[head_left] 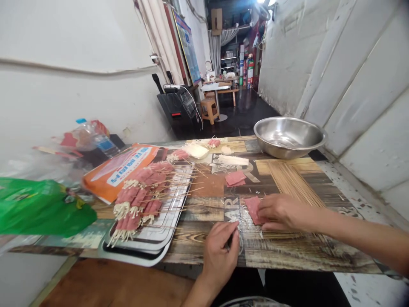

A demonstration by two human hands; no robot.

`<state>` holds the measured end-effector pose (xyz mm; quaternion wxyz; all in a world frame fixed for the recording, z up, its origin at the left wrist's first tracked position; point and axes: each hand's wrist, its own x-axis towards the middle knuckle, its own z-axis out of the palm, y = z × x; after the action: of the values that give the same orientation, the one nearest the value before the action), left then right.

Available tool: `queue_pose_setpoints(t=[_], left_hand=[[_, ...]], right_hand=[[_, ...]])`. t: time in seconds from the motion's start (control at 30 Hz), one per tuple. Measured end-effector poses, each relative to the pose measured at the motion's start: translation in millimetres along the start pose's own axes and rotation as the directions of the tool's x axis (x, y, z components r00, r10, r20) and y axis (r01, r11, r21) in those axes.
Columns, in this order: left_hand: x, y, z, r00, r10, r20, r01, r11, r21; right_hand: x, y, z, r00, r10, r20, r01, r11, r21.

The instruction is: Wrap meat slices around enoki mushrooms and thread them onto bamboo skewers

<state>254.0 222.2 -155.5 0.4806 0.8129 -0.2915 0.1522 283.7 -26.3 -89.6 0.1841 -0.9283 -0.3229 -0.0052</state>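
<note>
My right hand lies over a pink slice of meat on the patterned table top, fingers curled down onto it. A little nearer me, my left hand rests on the table with its fingers pinched on something thin and dark that I cannot make out. Another pink slice lies farther out. A heap of bare bamboo skewers lies just beyond my right hand.
A white tray to the left carries several skewers of meat-wrapped enoki mushrooms. A steel bowl stands at the far right. An orange bag, a green bag and a water bottle crowd the left.
</note>
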Motion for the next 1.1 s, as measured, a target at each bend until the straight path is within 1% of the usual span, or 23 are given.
queue_pose_setpoints(t=[0.03,0.1,0.17,0.27,0.33,0.43,0.5,0.6,0.77,0.97,1.1], left_hand=[[-1,0,0,1.000,-0.002,0.007,0.002,1.000,0.000],[-2,0,1,1.000,-0.004,0.011,0.004,1.000,0.002],[-2,0,2,1.000,-0.005,0.007,0.005,1.000,0.003],[-3,-1,4,1.000,0.001,-0.002,-0.001,1.000,-0.001],[-4,-2,5,1.000,0.001,-0.005,-0.001,1.000,-0.010],[-6,-2,7,1.000,-0.007,-0.015,0.007,1.000,-0.019],[-6,-1,7,1.000,-0.003,-0.020,0.003,1.000,-0.021],[-6,-1,9,0.999,0.037,-0.028,-0.038,0.999,-0.030],[-4,-2,12,0.990,0.124,-0.069,-0.126,0.992,-0.028],[-3,-1,13,0.993,0.103,-0.065,-0.105,0.994,-0.031],[-4,-2,15,0.991,0.115,-0.066,-0.117,0.993,-0.027]], right_hand=[[0,2,-1,1.000,-0.005,0.001,0.005,1.000,-0.001],[11,15,-5,0.997,0.053,-0.056,-0.056,0.997,-0.049],[34,36,-10,0.983,0.142,-0.113,-0.159,0.974,-0.162],[74,70,-6,0.963,0.236,-0.127,-0.266,0.899,-0.347],[95,88,2,0.956,0.268,-0.117,-0.292,0.848,-0.443],[114,104,15,0.959,0.274,-0.079,-0.270,0.787,-0.554],[120,110,21,0.961,0.271,-0.048,-0.246,0.768,-0.591],[122,115,24,0.965,0.263,-0.014,-0.216,0.763,-0.610],[124,122,27,0.968,0.250,-0.005,-0.197,0.750,-0.631],[129,131,29,0.969,0.247,-0.010,-0.197,0.747,-0.635],[132,127,26,0.972,0.236,-0.013,-0.191,0.751,-0.632]])
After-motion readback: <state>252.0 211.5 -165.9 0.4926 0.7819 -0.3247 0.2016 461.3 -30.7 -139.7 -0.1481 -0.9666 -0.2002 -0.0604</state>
